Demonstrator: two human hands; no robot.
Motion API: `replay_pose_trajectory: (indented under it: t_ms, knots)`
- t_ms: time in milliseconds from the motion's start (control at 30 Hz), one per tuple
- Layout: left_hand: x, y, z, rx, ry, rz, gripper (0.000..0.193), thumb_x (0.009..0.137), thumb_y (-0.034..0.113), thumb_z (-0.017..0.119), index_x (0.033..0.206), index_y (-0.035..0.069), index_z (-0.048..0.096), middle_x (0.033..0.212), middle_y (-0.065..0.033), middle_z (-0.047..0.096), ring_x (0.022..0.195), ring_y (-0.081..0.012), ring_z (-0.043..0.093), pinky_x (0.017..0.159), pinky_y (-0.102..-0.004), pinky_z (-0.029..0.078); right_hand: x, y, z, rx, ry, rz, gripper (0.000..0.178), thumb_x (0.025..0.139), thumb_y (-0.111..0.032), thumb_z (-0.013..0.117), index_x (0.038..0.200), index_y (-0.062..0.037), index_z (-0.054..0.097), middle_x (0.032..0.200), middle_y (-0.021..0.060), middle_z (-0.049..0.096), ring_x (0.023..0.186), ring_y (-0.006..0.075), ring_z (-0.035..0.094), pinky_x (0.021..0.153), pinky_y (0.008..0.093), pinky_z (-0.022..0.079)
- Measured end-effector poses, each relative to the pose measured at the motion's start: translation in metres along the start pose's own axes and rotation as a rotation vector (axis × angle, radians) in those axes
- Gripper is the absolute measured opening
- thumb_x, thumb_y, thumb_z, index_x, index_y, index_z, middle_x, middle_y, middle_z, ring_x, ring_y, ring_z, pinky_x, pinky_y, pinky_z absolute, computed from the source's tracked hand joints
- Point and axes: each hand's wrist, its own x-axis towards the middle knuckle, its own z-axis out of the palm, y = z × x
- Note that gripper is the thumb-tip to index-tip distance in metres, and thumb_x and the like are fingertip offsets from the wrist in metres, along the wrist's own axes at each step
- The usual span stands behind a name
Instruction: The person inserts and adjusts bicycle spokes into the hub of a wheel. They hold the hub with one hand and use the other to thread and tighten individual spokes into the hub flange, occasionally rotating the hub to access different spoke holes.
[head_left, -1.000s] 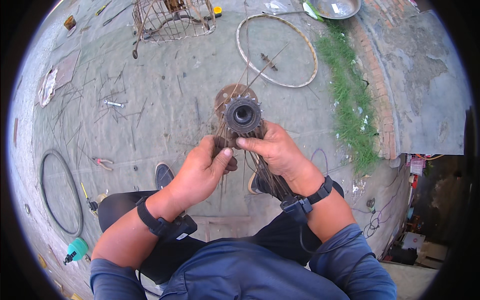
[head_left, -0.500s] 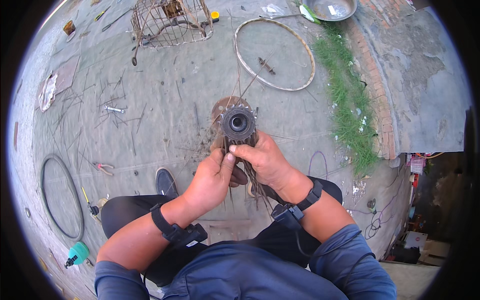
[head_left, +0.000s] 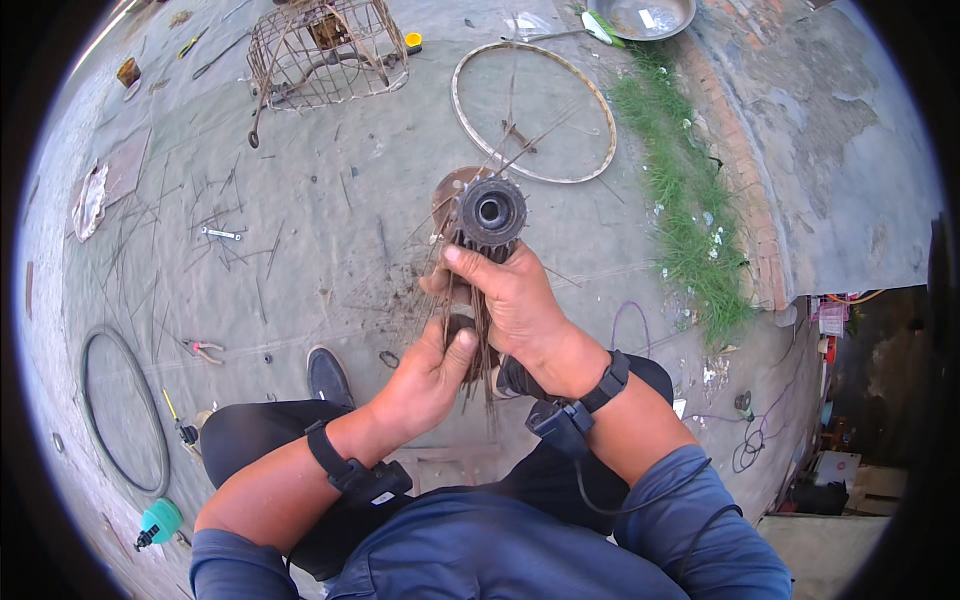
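At the left of the frame, a pale cloth (head_left: 90,205) lies over a board (head_left: 126,165), and below them is a dark tire (head_left: 85,400), flat on the floor (head_left: 310,250). A rusty cup (head_left: 128,72) is in the upper left, and a teal bottle (head_left: 160,518) with a black top lies in the lower left. Going a little to the right, there are pliers (head_left: 205,350) with reddish handles and, higher, a silver spanner (head_left: 221,234) among many loose spokes (head_left: 275,250). A wire basket (head_left: 340,104) is at the top, left of centre, with a yellow cap (head_left: 413,40) beside it.

In the middle of the frame, the left hand (head_left: 430,370) is closed on the lower part of the spokes (head_left: 482,315); its fingers are partly hidden behind them. The hub (head_left: 512,212) is just above centre, with its toothed end toward the camera and a rusty disc (head_left: 447,200) behind it, to the left. The right hand (head_left: 510,300) is clamped on the spokes just under the hub, with its thumb across them.

Beyond the hub, a rim (head_left: 570,181) lies on the floor, and an axle (head_left: 518,135) is inside its circle. Farther right are a metal basin (head_left: 622,18), then grass (head_left: 690,230) and a brick edge (head_left: 757,240).
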Motion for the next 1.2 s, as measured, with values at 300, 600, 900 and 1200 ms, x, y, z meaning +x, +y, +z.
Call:
replay_pose_trajectory:
  t_ms: [300, 600, 900, 1200]
  knots:
    - [-0.006, 0.023, 0.006, -0.302, -0.124, -0.254, 0.035, 0.120, 0.042, 0.037, 0.109, 0.010, 0.046, 0.081, -0.0035, 0.052, 0.062, -0.0150, 0.054, 0.061, -0.0337, 0.054, 0.005, -0.008, -0.001, 0.098, -0.041, 0.083, 0.014, 0.101, -0.011, 0.073, 0.113, -0.0045, 0.070, 0.094, 0.0036, 0.071, 0.077, 0.0164, 0.071, 0.073, 0.0367, 0.063]
    - [0.000, 0.039, -0.003, -0.256, -0.133, -0.224, 0.038, 0.120, 0.040, 0.039, 0.098, 0.010, 0.046, 0.075, -0.0019, 0.051, 0.058, -0.0133, 0.051, 0.054, -0.0294, 0.049, 0.004, -0.015, 0.000, 0.261, -0.185, 0.224, 0.016, 0.109, -0.024, 0.067, 0.117, -0.0109, 0.063, 0.080, -0.0040, 0.047, 0.064, 0.0085, 0.047, 0.059, 0.0288, 0.045]
    - [-0.001, 0.043, -0.039, 0.554, 0.009, 0.020, 0.037, 0.108, 0.036, 0.064, 0.115, 0.000, 0.070, 0.093, -0.0239, 0.076, 0.088, -0.0449, 0.074, 0.078, -0.0504, 0.058, 0.020, -0.054, -0.013, -0.047, 0.120, 0.028, 0.019, 0.105, -0.026, 0.074, 0.098, -0.0141, 0.061, 0.065, -0.0079, 0.038, 0.050, 0.0050, 0.034, 0.046, 0.0241, 0.028]
    - [-0.009, 0.101, -0.148, 0.576, 0.296, -0.129, 0.031, 0.107, 0.027, 0.069, 0.116, -0.003, 0.070, 0.086, -0.0113, 0.073, 0.079, -0.0179, 0.071, 0.075, -0.0354, 0.057, 0.028, -0.090, -0.032, -0.116, 0.265, -0.187, 0.021, 0.105, -0.025, 0.073, 0.095, -0.0152, 0.059, 0.060, -0.0091, 0.033, 0.046, 0.0041, 0.030, 0.043, 0.0238, 0.023]
